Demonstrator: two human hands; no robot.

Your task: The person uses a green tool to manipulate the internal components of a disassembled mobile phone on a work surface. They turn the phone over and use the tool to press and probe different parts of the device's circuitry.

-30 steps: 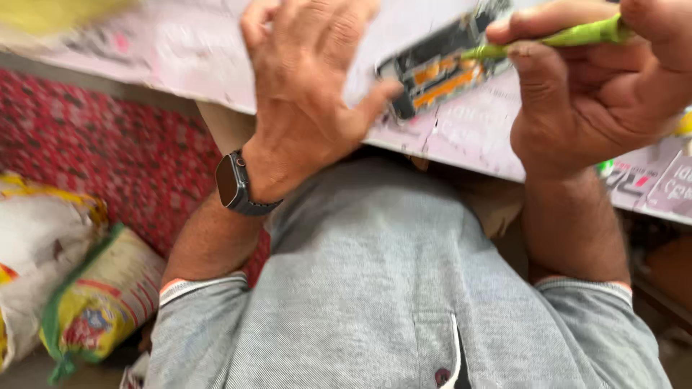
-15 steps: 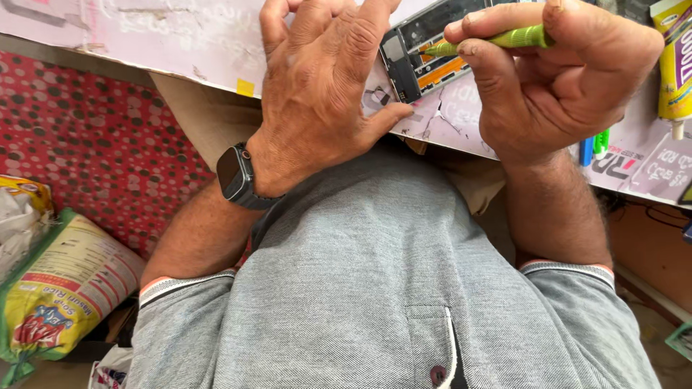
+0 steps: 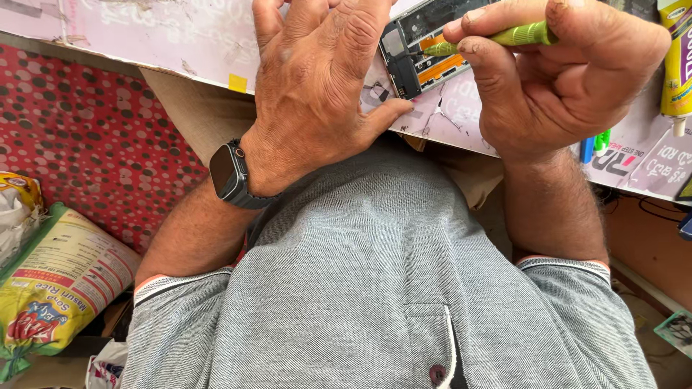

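An opened phone (image 3: pixel 422 54) lies on the pale printed desk (image 3: pixel 144 36), its back off so that dark boards and an orange strip show, and it sits between the two hands near the desk's near edge. The left hand (image 3: pixel 321 94) lies palm down beside the phone on its left, fingers spread and flat, the thumb pressed to the desk just below the phone's lower corner; it clasps nothing, and how much of the phone it covers cannot be told. A dark watch (image 3: pixel 232 175) sits on that wrist. The right hand (image 3: pixel 569 79) is curled closed around a green screwdriver (image 3: pixel 497 37), pinched between thumb and forefinger, and the tool's dark tip meets the phone's upper part. To the right of the phone, past the right hand, a yellow glue tube (image 3: pixel 676 65) lies on the desk, and green and blue pens (image 3: pixel 596 142) show at the desk's edge. Left of the phone and lower down, under the desk, is a yellow sack (image 3: pixel 54 284) against a red dotted cloth (image 3: pixel 94 144).
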